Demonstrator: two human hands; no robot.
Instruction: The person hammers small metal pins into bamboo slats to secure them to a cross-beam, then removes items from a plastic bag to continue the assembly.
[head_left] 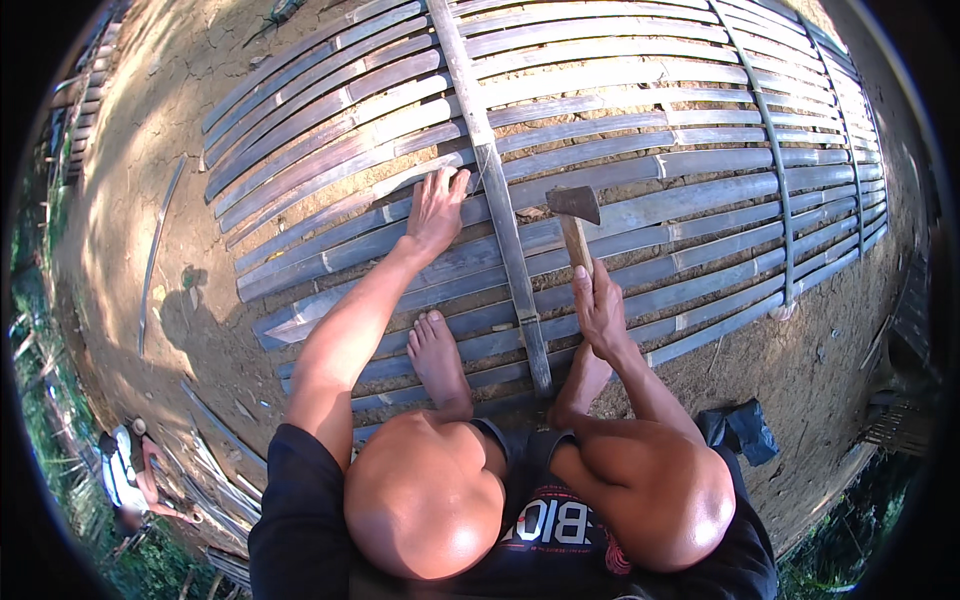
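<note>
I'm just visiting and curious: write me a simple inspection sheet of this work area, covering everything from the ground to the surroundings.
Surface: bare, cracked earth ground, partly sunlit.
Things: long bamboo slats in rows, with a crosspiece lying over them; a hatchet.
Clutter: a dark plastic bag at right; a loose strip at left.
Hands: left hand appears to rest on the slats, left of the crosspiece; right hand grips the hatchet's handle, head pointing away.
Cables: nothing seen.
Surroundings: another person at lower left; greenery around the edges.
</note>
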